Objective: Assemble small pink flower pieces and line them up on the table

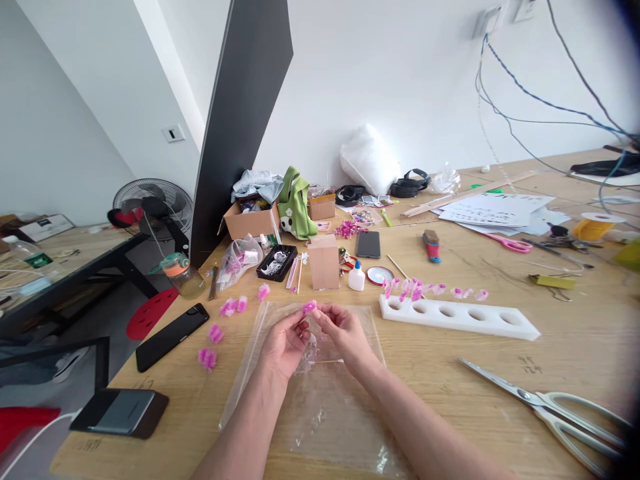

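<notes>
Both my hands meet over a clear plastic sheet lying on the wooden table. My left hand and my right hand pinch a small pink fluffy piece between their fingertips. A thin wooden stick lies under my hands on the sheet. Several loose pink fluffy pieces lie to the left of the sheet. More pink pieces lie in a row behind a white foam block with round holes, to the right.
Large scissors lie at the right front. Two black phones lie at the left edge. Behind the sheet stand a small wooden block, a glue bottle, a black tray and a third phone. Papers and pink scissors lie far right.
</notes>
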`<state>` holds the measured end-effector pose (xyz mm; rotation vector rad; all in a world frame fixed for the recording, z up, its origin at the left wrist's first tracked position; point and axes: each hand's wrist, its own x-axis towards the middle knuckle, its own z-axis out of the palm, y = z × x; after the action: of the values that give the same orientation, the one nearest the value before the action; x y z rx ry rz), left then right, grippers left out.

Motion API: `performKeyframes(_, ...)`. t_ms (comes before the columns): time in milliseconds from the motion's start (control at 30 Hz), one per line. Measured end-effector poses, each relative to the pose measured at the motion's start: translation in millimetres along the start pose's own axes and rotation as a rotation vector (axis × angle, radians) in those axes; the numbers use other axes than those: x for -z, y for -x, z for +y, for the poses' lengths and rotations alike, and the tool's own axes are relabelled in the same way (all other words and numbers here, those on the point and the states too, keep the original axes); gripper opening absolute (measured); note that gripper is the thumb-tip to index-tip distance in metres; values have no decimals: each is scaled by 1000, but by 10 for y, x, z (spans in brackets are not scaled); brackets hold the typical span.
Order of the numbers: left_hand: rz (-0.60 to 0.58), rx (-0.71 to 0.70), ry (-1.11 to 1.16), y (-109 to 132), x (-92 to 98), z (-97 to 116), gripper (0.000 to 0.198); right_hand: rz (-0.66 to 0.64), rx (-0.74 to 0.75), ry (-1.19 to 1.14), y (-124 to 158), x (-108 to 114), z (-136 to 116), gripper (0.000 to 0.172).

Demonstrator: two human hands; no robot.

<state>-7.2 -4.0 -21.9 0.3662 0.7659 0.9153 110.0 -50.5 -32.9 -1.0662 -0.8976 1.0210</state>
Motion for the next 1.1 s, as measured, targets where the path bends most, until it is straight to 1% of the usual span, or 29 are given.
performKeyframes(200,-10,19,-25,13,5,-16,12,28,32,30,-7,21,3,38)
performKeyframes(433,-116,33,-33,59,-18,-1,16,55,12,-17,4,19,-70,35)
performKeyframes(500,-91,10,-23,61,-17,37,26,64,15,-26,3,21,-77,34)
performKeyframes(567,-21,-65,-29,44,-1,90,36,76,32,-17,2,27,-79,34)
performKeyframes(600,21,-135,-55,31,11,119,36,80,48,5,2,32,-80,34)
performKeyframes(667,88,-333,-182,9,33,175,26,81,100,102,10,44,-84,34)
performKeyframes(733,80,-542,-380,10,44,221,18,89,194,282,27,57,-90,31)
performKeyframes(767,42,-618,-480,22,44,239,19,96,260,385,37,64,-93,29)
performKeyframes(800,-10,-661,-568,39,40,255,21,103,335,481,48,69,-94,26)
performKeyframes(867,-120,-675,-690,78,26,278,23,109,475,623,64,79,-89,21)
performKeyframes(933,-181,-663,-763,103,15,291,25,101,564,696,71,85,-78,20)
performKeyframes(1000,-196,-678,-813,99,18,293,26,91,606,741,70,90,-67,20)
performKeyframes(1100,-179,-712,-864,51,46,272,22,73,653,777,64,90,-58,20)
